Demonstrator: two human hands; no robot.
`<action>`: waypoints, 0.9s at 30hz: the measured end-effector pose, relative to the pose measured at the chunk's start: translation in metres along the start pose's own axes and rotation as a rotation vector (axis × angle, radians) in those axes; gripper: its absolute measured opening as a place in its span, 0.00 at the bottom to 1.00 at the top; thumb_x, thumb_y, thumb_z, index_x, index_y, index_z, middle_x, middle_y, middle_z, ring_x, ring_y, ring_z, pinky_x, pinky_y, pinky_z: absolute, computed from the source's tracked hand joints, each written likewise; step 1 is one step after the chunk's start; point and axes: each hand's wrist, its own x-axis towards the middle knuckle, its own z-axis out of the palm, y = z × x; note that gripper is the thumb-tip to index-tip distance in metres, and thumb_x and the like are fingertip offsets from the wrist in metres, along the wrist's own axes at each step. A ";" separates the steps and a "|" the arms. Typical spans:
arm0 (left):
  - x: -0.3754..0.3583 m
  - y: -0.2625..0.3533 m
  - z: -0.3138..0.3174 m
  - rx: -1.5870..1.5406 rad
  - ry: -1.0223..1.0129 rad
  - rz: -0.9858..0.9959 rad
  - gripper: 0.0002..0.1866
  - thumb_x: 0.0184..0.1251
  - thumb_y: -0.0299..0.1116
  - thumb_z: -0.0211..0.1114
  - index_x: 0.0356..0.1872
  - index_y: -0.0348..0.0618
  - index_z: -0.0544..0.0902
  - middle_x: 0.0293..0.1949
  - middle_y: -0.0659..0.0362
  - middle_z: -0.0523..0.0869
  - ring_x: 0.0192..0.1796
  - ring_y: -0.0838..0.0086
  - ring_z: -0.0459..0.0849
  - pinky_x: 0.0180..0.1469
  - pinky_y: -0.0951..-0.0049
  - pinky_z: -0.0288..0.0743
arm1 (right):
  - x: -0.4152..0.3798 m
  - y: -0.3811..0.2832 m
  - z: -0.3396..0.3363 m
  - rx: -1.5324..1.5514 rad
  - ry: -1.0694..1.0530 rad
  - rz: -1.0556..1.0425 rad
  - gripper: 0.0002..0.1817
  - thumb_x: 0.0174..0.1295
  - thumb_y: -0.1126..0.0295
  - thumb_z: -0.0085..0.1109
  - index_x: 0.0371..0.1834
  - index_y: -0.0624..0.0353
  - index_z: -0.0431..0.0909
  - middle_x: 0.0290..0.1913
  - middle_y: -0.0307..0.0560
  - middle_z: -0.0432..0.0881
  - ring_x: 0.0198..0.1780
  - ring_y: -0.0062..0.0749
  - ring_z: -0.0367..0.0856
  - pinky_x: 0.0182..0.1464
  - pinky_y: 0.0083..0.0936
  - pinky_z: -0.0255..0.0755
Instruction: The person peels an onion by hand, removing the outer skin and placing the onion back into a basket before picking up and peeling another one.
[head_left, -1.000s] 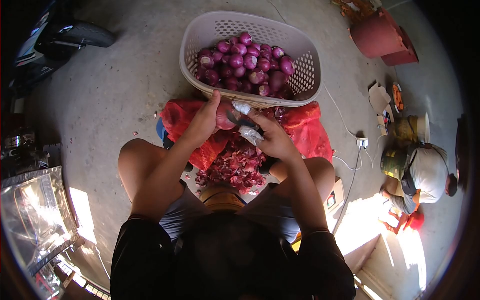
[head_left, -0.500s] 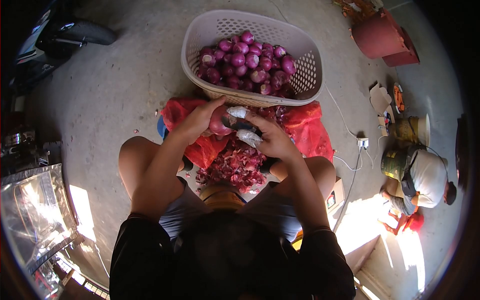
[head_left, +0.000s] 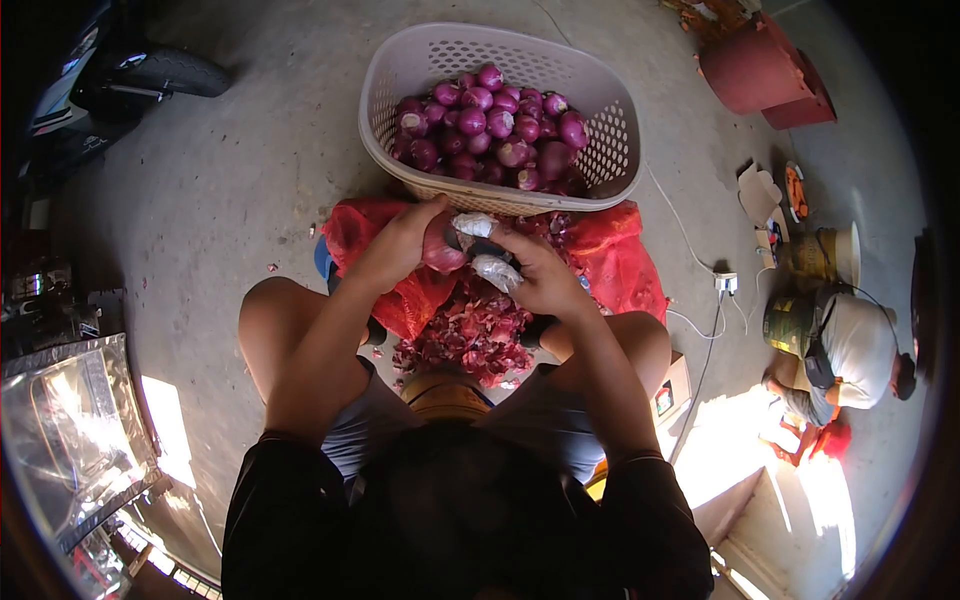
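My left hand is wrapped round a reddish onion above a red mesh sack. Wrappings, whitish and silvery, cover two fingers of my right hand, which is closed on a dark object against the onion; its shape is mostly hidden by the fingers. Just beyond both hands stands a light plastic basket holding several peeled purple onions. Below the hands, between my legs, lies a heap of red onion skins.
A white cable runs to a power strip on the right. Beyond are an open carton, red tubs, a bucket and another person bending down. A wheel is at upper left.
The onion has turned slightly within my left hand, showing more of its papery skin. My hands stay almost in place, and the view has shifted slightly.
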 end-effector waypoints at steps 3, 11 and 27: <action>0.012 -0.023 -0.003 0.075 0.126 0.160 0.24 0.71 0.48 0.43 0.48 0.35 0.75 0.41 0.54 0.82 0.38 0.71 0.82 0.44 0.73 0.76 | -0.001 0.005 0.001 -0.033 0.014 0.036 0.28 0.52 0.79 0.61 0.59 0.57 0.69 0.40 0.52 0.80 0.40 0.41 0.80 0.45 0.29 0.71; -0.013 0.020 0.038 -0.055 0.321 0.313 0.24 0.73 0.45 0.40 0.45 0.32 0.76 0.42 0.54 0.80 0.46 0.73 0.76 0.53 0.73 0.67 | 0.009 -0.009 0.009 0.047 0.107 -0.002 0.28 0.56 0.84 0.56 0.62 0.59 0.66 0.54 0.49 0.76 0.53 0.32 0.75 0.56 0.24 0.66; -0.011 0.026 0.039 -0.419 0.083 0.375 0.24 0.66 0.43 0.46 0.60 0.41 0.65 0.53 0.59 0.74 0.52 0.75 0.75 0.49 0.76 0.69 | 0.008 0.001 0.015 0.497 0.274 0.224 0.23 0.64 0.78 0.49 0.64 0.60 0.64 0.57 0.43 0.72 0.57 0.23 0.69 0.61 0.21 0.60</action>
